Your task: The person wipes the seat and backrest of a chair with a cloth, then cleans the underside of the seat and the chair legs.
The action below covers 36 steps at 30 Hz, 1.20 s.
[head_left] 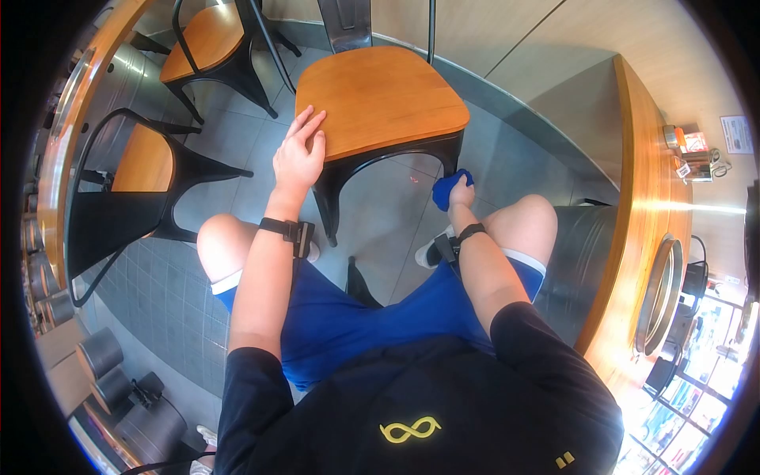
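In front of me stands a chair with an orange wooden seat (380, 99) and a black metal frame. My left hand (299, 157) rests at the seat's near left corner, its fingers spread over the edge. Low at the chair's front right leg (448, 152), my right hand (461, 192) grips a bunched blue cloth (446, 188). The cloth is against or close beside that leg; exact contact is hard to tell. Dark straps with small devices sit on both wrists.
Two more wooden-seated chairs (142, 162) (207, 39) stand to the left, by a wooden table edge (55, 158). On the right is a wooden table (633, 222) with a round metal-rimmed inset (659, 297) and a holder with scissors (697, 165). A wall closes off the back.
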Motion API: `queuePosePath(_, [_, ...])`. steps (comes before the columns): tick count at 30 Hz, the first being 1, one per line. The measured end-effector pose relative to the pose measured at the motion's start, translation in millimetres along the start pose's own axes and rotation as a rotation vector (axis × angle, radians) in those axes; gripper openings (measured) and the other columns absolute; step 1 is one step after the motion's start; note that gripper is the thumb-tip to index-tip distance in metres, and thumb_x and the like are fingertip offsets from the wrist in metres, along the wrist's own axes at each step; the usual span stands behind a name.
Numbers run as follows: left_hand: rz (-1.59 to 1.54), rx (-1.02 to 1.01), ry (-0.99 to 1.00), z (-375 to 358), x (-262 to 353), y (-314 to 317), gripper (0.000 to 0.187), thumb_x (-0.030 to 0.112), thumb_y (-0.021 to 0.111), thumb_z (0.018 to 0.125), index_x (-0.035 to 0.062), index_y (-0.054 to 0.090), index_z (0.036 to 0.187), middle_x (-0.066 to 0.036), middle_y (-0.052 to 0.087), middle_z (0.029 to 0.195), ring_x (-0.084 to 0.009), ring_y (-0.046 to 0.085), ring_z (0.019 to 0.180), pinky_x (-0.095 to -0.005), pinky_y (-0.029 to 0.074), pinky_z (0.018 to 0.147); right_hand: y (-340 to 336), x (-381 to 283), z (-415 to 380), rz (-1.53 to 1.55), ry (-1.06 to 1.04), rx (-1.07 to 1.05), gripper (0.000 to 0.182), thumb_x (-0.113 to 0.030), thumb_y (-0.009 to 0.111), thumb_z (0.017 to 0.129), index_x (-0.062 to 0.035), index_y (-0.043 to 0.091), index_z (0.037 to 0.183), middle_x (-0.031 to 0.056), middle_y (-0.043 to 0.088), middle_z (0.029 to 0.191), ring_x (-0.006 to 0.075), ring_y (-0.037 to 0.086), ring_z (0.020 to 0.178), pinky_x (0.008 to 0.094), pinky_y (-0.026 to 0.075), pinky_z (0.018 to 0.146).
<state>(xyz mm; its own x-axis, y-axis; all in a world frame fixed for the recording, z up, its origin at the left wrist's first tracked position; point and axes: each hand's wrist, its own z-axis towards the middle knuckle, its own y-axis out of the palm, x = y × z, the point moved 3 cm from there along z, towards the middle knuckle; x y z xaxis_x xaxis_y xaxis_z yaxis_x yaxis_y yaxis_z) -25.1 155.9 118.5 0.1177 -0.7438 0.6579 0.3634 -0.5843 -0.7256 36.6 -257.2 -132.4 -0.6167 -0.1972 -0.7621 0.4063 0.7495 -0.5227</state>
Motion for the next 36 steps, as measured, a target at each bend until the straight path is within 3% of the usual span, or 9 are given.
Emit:
queuePosePath(20, [-0.019,-0.015,-0.019,0,1,0,0.044,0.03,0.059,0.104,0.0235,0.075,0.144,0.0,0.06,0.163,-0.0311,0.064,0.141,-0.0407,0.054,0.113,11,15,16,-0.015,0.021,-0.015,0.058,-0.044,0.056,0.109,0.0015,0.067,0.144,0.0289,0.071,0.142,0.0439,0.068,0.134,0.05,0.051,0.115])
queuePosePath(31, [-0.015,-0.208,-0.021,-3,-4,-6,0.051,0.037,0.055,0.109,0.0245,0.063,0.158,-0.004,0.045,0.176,-0.0346,0.055,0.151,-0.0435,0.05,0.119,5,0,0,-0.059,0.012,0.033,0.056,-0.043,0.057,0.11,0.0022,0.069,0.141,0.0287,0.071,0.142,0.0446,0.068,0.133,0.0501,0.052,0.114])
queuePosePath(36, [-0.012,-0.251,0.025,0,-5,-9,0.054,0.04,0.056,0.109,0.0223,0.06,0.16,-0.007,0.041,0.178,-0.0367,0.052,0.152,-0.0441,0.048,0.121,3,-8,-11,0.108,0.163,0.007,0.057,-0.042,0.058,0.109,0.0036,0.068,0.141,0.0289,0.071,0.142,0.0443,0.069,0.132,0.0496,0.053,0.114])
